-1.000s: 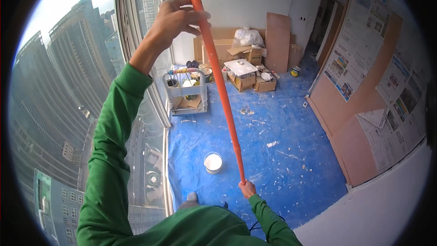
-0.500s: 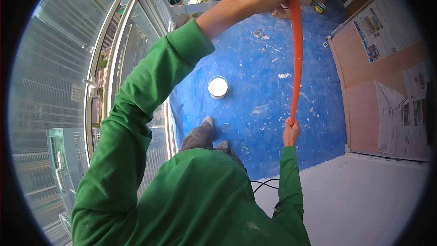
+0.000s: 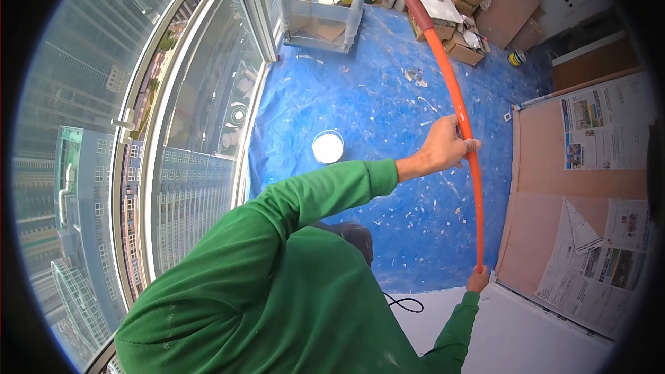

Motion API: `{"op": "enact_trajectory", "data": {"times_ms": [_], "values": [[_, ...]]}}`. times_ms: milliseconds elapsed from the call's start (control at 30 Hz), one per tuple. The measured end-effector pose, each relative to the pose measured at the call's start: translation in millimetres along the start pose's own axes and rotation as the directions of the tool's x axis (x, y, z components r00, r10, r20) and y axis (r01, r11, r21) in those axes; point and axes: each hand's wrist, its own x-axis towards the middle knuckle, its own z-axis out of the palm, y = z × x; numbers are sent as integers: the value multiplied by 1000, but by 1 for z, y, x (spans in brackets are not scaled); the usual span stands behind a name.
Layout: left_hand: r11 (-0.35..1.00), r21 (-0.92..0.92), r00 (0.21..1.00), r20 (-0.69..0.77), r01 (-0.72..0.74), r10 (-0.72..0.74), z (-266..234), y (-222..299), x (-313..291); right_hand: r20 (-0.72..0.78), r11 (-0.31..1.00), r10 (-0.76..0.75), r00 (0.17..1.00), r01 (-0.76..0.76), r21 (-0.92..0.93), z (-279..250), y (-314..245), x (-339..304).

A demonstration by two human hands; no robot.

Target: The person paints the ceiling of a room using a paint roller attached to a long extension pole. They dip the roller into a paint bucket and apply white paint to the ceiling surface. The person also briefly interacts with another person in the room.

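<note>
A long orange pole runs from the far side of the room down to my right side. Its upper part has a dark red sleeve and a yellow collar, with a thin rod going out of view. My left hand is closed round the pole about midway, thumb across it. At the pole's lower end my right hand is wrapped round the tip. Left of my left hand, a round bucket of white paint stands on the blue floor sheet, apart from both hands.
Windows line the left. A clear plastic bin stands at the far left, with cans behind it. Cardboard boxes and a small tub are at the back. Paper-covered board lines the right; a black cable lies near me.
My left hand has come down and nearer, now holding the pole about midway. My right hand is lower and farther right. The view has shifted, showing the pole's upper part and the bin.
</note>
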Motion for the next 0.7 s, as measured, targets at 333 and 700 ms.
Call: {"op": "enact_trajectory", "data": {"times_ms": [333,700], "values": [[884,-350,928,-91,309,-360,61,-115,31,-7,977,-86,996,83,-196,-140,56,78],[727,-484,819,-37,487,-573,87,-199,91,74,978,-193,978,198,-64,-262,-13,145]]}}
